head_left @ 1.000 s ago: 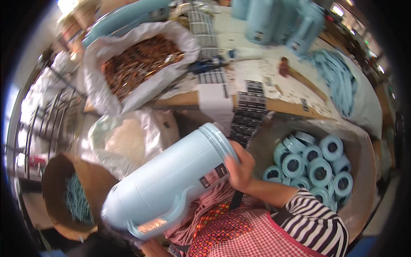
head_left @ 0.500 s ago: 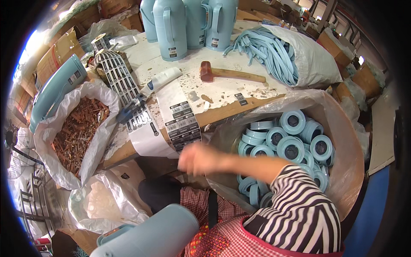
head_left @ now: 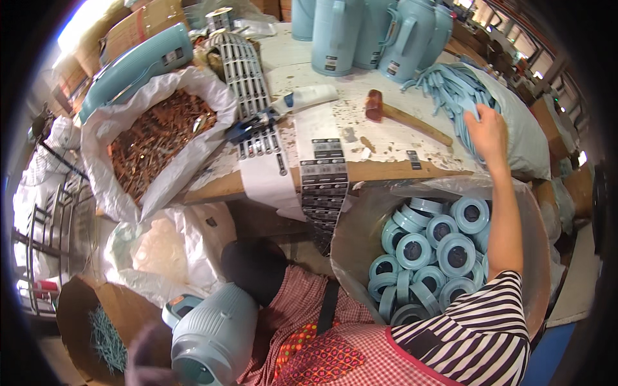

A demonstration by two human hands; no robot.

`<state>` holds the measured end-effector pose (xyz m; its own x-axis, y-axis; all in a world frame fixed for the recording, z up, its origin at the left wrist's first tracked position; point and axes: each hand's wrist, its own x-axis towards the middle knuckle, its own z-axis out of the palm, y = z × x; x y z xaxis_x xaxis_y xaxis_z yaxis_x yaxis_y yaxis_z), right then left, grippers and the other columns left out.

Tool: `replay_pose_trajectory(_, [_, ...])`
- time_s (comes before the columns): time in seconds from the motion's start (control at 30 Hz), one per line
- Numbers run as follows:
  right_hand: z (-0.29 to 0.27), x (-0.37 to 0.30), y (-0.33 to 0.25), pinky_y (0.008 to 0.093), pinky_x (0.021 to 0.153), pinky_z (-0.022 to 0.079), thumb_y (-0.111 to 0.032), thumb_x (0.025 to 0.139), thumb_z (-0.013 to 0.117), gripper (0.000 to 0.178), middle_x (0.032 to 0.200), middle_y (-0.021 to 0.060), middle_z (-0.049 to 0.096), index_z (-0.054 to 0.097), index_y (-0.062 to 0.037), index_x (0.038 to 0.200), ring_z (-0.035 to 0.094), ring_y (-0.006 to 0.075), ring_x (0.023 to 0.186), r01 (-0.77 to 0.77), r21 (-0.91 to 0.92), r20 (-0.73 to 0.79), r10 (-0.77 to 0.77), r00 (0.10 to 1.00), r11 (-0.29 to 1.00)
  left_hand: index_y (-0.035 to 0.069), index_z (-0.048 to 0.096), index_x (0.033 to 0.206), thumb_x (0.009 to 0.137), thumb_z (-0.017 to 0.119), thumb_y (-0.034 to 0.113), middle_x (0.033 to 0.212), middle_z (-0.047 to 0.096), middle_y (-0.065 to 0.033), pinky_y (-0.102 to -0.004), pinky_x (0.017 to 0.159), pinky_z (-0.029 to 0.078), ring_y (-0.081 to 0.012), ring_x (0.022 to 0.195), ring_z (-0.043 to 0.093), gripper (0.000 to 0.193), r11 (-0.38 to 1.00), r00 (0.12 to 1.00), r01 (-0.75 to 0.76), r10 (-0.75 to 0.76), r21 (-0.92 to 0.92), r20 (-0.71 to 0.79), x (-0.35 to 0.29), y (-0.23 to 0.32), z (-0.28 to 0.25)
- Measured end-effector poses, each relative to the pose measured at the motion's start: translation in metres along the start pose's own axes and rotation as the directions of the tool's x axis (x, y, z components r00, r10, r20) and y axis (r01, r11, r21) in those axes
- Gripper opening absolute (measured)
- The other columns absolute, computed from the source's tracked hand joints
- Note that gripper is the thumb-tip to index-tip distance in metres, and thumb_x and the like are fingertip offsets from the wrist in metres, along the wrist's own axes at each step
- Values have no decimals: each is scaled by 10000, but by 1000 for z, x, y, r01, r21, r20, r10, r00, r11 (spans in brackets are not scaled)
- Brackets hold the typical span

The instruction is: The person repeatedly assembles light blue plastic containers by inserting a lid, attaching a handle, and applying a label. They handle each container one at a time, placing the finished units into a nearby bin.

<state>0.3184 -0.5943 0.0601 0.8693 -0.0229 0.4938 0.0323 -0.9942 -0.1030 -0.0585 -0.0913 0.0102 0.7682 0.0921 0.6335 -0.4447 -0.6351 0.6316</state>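
My right hand [head_left: 487, 134] is stretched out to the far right, its fingers closed on a light-blue plastic strap at the mouth of a white sack. Many more such straps [head_left: 449, 90] spill from that sack [head_left: 524, 132] onto the table. A light-blue thermos flask casing [head_left: 215, 328] lies tilted across my lap, its handle to the left. Beside it, at the lower left, a dark purplish blur [head_left: 149, 355] may be my left hand or sleeve; no fingers can be made out there.
A wooden-handled mallet [head_left: 412, 121] lies on the worn white table [head_left: 283, 64], with several upright flask casings [head_left: 335, 38] behind. Below the right edge stands a lined bin of light-blue rings [head_left: 413, 251]. Label sheets [head_left: 325, 170] hang over the front edge. A sack of reddish scraps [head_left: 161, 138] stands left.
My right hand has swung from above my lap to the straps at the far right. The view has shifted left, and the flask casing on my lap now points its end toward me.
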Motion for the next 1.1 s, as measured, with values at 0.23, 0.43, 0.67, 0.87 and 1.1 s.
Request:
replay_pose_trajectory(0.23, [0, -139, -287, 299, 424, 486, -356, 1012, 549, 304, 693, 97, 654, 614, -59, 993, 587, 193, 467, -860, 386, 385, -790, 478, -333, -23, 650, 1127, 839, 685, 140, 1061, 670, -197, -404, 808, 508, -365, 942, 652, 333, 590, 928, -372, 230, 717, 292, 86, -25, 21])
replay_pose_trajectory(0.43, [44, -223, -366, 254, 556, 429, -344, 841, 813, 396, 790, -1, 583, 627, -17, 965, 551, 74, 677, -210, 887, -140, -672, 727, -412, 19, 574, 876, 994, 595, 390, 688, 529, 1, -235, 530, 315, -78, 566, 431, 390, 787, 779, 553, -605, -274, -166, 0, -7, 6])
replay_pose_trajectory(0.67, [61, -244, -393, 211, 436, 263, -226, 920, 746, 245, 595, -61, 510, 682, -1, 847, 403, 7, 489, -826, 560, 144, -973, 180, -70, -30, 586, 1016, 908, 632, 355, 1038, 640, -137, -364, 891, 494, -218, 938, 618, 403, 551, 493, 476, -813, -685, -311, -97, -22, 38])
replay_pose_trajectory(0.87, [77, -251, -414, 208, 351, 265, -448, 930, 699, 450, 523, -49, 456, 649, -5, 868, 359, 34, 372, -869, 428, 396, -916, -66, 248, -50, 581, 1126, 1028, 409, 501, 981, 656, -128, -345, 847, 542, -198, 890, 647, 585, 221, 481, 75, -862, -972, -159, -117, -39, 65])
replay_pose_trajectory(1.1, [90, -251, -397, 190, 350, 292, -455, 996, 588, 429, 503, -43, 453, 607, -51, 852, 377, 44, 362, -943, 269, 409, -910, -72, 195, -6, 613, 988, 1027, 421, 216, 928, 642, -95, -282, 721, 496, -161, 820, 619, 297, 539, 557, 559, -807, -630, -196, -119, -48, 53])
